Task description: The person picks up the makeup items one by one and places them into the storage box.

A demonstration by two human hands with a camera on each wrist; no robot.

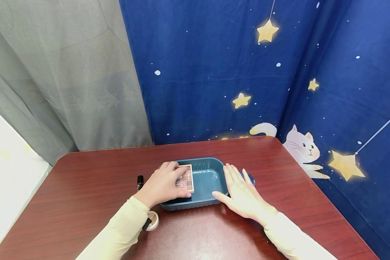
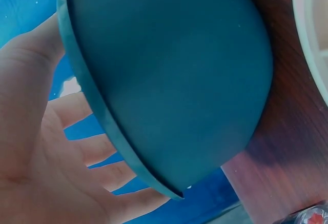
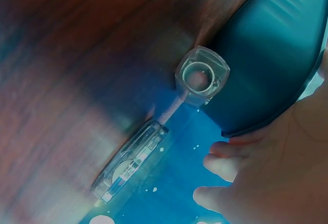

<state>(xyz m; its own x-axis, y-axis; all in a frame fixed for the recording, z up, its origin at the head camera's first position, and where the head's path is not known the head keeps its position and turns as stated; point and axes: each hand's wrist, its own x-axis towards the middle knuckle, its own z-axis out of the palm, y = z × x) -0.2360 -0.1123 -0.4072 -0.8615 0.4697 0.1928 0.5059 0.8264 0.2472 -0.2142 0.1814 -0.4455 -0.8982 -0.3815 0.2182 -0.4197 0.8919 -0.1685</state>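
Left grip (image 1: 162, 183) grasping the makeup palette (image 1: 188, 177) at the left end of the teal tray (image 1: 209, 182), on desk (image 1: 94, 184). Right grip (image 1: 242, 195) released, extended along the right rim.

Free from above into middle of teal rectangular plastic basin (image 1: 208, 183); blocked leftward by left hand (image 1: 164, 182) and square brown-and-pink palette (image 1: 189, 177), rightward by right hand (image 1: 242, 196); passable behind, along reddish-brown wood-grain bench (image 1: 182, 151).
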